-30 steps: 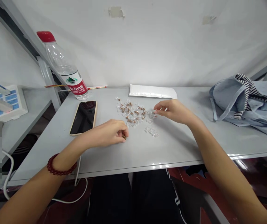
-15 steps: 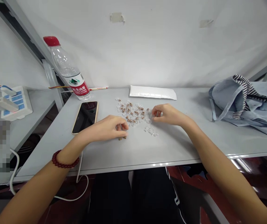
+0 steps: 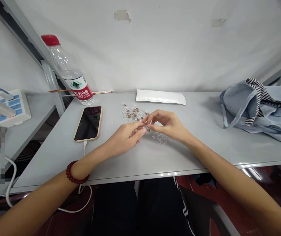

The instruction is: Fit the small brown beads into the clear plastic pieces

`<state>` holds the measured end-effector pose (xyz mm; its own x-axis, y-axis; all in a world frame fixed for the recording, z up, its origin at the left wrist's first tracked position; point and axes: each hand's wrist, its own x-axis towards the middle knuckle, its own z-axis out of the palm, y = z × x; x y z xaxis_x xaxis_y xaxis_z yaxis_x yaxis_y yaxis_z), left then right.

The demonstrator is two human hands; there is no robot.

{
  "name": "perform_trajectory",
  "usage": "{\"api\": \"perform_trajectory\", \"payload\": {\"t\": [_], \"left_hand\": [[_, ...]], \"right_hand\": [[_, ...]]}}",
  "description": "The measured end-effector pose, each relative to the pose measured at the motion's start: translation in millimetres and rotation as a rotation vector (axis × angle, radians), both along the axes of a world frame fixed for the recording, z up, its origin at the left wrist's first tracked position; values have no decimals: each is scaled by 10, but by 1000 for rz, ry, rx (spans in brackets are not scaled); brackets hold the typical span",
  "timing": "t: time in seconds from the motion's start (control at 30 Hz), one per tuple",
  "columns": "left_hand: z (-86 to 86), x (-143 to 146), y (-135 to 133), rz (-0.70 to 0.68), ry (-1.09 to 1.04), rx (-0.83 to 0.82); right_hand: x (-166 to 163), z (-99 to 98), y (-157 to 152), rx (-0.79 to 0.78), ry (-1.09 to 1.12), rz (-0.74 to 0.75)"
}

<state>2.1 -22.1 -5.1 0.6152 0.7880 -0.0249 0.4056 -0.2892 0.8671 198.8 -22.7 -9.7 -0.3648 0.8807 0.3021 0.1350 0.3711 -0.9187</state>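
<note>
At the middle of the grey table (image 3: 204, 144), the 2 hands meet fingertip to fingertip just in front of a pile of small clear and brown pieces (image 3: 133, 113). The left hand (image 3: 127, 137) reaches in from the lower left with its fingers drawn close together and the thumb laid against them. Whether a piece sits between them is too small to tell. The right hand (image 3: 168, 126) comes from the lower right, its forefinger and thumb curved toward each other, their tips touching the left fingertips. I cannot tell whether they are clamped on anything. The pile lies just beyond both hands, and its near edge is partly hidden by the right fingers. A smaller cluster of clear pieces (image 3: 160, 138) lies on the table just below the right hand, apart from the pile.

A bead bracelet (image 3: 76, 172) circles the left wrist. A phone (image 3: 88, 123) lies face up to the left of the left hand, near it but not touching, with a white cable (image 3: 82, 193) running from its near end over the table edge. A water bottle (image 3: 68, 70) with a red cap leans at the far left corner. A white packet (image 3: 160, 97) lies flat by the wall beyond the pile. A blue cloth (image 3: 260, 111) with striped trim is heaped at the right, well apart from the hands. A power strip (image 3: 11, 106) sits on a side table at the left.
</note>
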Motion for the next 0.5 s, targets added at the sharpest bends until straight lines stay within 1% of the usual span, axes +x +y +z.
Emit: {"api": "perform_trajectory", "payload": {"t": [0.1, 0.17, 0.23, 0.3, 0.4, 0.5], "left_hand": [[-71, 27, 16, 83, -20, 36], [-82, 25, 35, 138, -10, 65], [-52, 7, 43, 151, 7, 116], [9, -20, 29, 79, 34, 195], [95, -56, -15, -89, 91, 287], [115, -76, -21, -159, 132, 319]], "right_hand": [[-50, -29, -19, -11, 0, -14], [-60, -47, -13, 43, -64, -47], [-44, -54, 3, 126, -153, -104], [-12, -44, 20, 188, -210, -182], [34, -10, 37, 234, -228, -270], [54, 3, 49, 316, -254, -298]]}}
